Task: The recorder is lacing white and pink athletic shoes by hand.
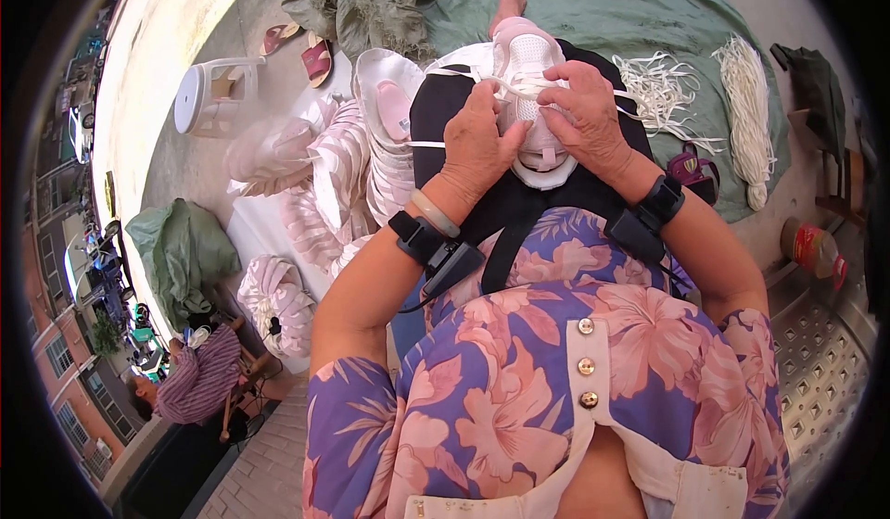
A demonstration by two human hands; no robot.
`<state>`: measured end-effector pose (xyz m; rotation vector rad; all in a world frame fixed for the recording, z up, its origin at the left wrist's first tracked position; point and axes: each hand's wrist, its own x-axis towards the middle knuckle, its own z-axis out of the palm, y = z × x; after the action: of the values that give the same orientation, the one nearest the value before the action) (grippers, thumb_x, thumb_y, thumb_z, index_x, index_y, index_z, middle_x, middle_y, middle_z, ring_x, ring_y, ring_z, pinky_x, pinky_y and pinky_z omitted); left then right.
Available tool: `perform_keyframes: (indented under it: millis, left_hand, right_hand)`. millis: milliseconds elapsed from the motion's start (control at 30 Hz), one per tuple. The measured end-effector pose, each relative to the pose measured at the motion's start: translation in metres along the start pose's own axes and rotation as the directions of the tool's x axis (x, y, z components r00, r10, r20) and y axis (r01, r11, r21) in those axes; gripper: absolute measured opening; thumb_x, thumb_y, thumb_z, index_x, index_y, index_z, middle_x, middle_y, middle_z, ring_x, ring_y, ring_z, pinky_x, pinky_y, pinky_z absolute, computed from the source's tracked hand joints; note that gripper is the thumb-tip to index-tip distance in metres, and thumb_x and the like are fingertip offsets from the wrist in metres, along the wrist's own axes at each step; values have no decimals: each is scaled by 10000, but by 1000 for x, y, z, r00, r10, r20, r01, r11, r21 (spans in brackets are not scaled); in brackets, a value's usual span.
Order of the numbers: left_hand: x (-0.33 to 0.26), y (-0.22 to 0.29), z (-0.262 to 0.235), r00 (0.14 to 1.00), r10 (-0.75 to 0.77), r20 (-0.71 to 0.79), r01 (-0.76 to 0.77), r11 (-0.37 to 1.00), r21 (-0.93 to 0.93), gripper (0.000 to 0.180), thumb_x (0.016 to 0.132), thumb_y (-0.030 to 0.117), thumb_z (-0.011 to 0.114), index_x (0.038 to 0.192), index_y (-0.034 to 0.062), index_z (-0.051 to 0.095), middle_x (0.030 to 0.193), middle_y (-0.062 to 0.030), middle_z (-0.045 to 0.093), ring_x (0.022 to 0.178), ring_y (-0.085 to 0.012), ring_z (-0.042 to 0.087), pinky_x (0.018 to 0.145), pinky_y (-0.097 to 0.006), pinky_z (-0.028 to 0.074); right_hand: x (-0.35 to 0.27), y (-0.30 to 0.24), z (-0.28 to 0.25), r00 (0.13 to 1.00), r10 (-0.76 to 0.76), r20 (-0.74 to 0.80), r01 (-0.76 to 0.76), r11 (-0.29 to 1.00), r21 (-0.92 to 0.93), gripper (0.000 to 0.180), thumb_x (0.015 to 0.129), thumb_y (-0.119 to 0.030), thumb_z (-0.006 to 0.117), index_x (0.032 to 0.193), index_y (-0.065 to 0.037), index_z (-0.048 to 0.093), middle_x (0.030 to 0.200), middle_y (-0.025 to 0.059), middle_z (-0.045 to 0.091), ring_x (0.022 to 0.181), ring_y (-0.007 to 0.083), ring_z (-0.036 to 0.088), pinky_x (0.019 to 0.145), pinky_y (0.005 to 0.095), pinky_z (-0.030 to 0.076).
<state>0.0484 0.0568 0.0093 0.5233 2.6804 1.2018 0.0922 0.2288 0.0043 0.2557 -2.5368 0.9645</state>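
A pale pink and white sneaker [527,49] lies across my lap on a black cloth [432,102], toe pointing away and heel toward me. White shoelace [505,86] crosses its eyelet area, and loose lengths run out to both sides. My left hand [480,144] is at the shoe's left side, fingers closed on the shoelace near the eyelets, thumb by the collar. On the other side, my right hand [593,120] has curled fingers pinching the lace over the tongue. Its fingertips partly hide the lacing.
Stacked pink and white shoes [394,148] and bundled shoe parts [324,167] lie at my left. White laces [660,93] and a lace hank [746,120] lie on green cloth [603,0] at right. A white stool [218,95] stands far left; a person [197,375] sits lower left.
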Motion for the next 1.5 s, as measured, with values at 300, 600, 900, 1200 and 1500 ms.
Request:
perform_keyframes:
  millis: [300,600,900,1200,1500]
  left_hand:
    - [-3,-5,9,973,196,120,-216,959,183,287,716,152,587,930,-2,474,787,-179,572,735,-344,576,642,-429,469]
    - [1,-12,15,971,224,85,-230,970,80,180,741,109,480,882,5,521,772,-199,563,754,-380,557,665,-450,445]
    - [6,-12,12,979,182,94,-182,983,-5,262,740,84,468,978,15,552,835,-213,583,798,-389,565,702,-431,454]
    - [1,-14,16,973,206,100,-219,965,146,295,738,85,484,1015,3,546,824,-217,584,781,-375,573,703,-433,463]
    - [-4,-14,18,968,237,83,-248,955,163,273,757,116,511,1005,2,532,764,-195,575,733,-352,582,673,-413,469]
  right_hand:
    - [4,3,32,997,11,79,0,990,-141,120,643,-133,609,759,-108,627,1096,48,520,1145,275,396,915,505,275]
    - [6,3,35,990,70,122,-45,978,-202,113,663,-175,649,762,-124,636,1142,26,518,1177,269,366,927,577,234]
    - [18,-8,43,974,92,209,-15,939,-344,163,662,-140,619,791,-45,644,1139,73,511,1194,276,358,928,611,216]
    - [4,-30,-25,934,21,356,165,859,-484,162,648,-86,580,794,-17,600,1149,128,494,1214,312,342,965,614,182]
    - [-186,103,-158,903,346,255,-204,868,-453,144,707,-55,565,826,-41,485,1054,93,512,1077,297,445,923,510,280]
